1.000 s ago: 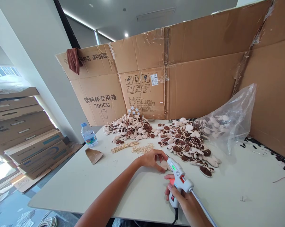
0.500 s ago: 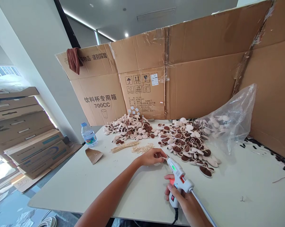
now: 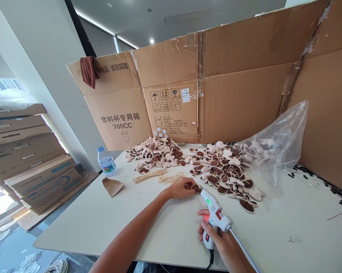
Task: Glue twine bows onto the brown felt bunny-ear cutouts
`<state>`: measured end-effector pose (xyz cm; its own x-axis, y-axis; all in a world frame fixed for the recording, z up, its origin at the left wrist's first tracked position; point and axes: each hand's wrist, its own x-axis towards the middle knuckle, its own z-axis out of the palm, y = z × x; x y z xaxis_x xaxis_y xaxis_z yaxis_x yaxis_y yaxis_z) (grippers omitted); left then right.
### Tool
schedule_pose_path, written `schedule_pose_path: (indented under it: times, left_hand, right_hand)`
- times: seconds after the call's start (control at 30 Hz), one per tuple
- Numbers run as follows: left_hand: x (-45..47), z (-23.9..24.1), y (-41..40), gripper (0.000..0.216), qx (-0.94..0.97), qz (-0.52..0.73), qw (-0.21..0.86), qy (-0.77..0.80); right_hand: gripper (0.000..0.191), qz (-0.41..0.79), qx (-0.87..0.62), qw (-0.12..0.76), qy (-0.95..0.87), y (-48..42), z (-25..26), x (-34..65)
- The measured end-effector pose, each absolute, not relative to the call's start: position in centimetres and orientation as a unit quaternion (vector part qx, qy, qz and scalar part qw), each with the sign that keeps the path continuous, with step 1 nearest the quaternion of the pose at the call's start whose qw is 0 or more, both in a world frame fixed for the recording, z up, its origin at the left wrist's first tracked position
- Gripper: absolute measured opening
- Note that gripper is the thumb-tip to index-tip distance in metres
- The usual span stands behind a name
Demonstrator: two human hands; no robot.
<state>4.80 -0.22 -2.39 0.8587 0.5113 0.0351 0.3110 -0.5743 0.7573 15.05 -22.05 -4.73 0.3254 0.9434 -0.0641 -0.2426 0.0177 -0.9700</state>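
The plush piece (image 3: 194,187) — probably light, soft, best pinched at its rim — sits in the left hand's (image 3: 182,188) closed fingertips low over the tabletop (image 3: 131,220), at the nozzle of the glue gun (image 3: 213,212) that the right hand (image 3: 216,237) grips closed.

- My one camera sits on my head, facing forward and down across the white table (image 3: 102,220).
- My left hand (image 3: 182,188) and right hand (image 3: 216,237) enter at the bottom edge, close to the lens.
- The cardboard wall (image 3: 239,87) stands farther off, straight ahead.
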Motion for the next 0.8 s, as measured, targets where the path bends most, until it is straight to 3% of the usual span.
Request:
schedule_pose_path:
  times: [0.23,0.43,0.6,0.8]
  left_hand:
    - [4.76,-2.41,-0.08,0.016,0.865,0.145,0.4,0.265]
    - [4.64,-2.46,0.0,0.021,0.84,0.148,0.438,0.285]
    - [4.69,-1.95,-0.32,0.02,0.887,0.148,0.354,0.259]
    - [4.71,-1.61,-0.58,0.037,0.898,0.147,0.331,0.25]
  right_hand:
    - [0.068,0.477,-0.518,0.619,-0.348,-22.18,-4.36,15.24]
    - [0.078,0.464,-0.526,0.625,-0.344,-22.23,-4.59,14.95]
    - [0.072,0.467,-0.526,0.623,-0.343,-22.26,-4.5,14.96]
    - [0.072,0.48,-0.519,0.624,-0.333,-22.2,-4.45,15.09]
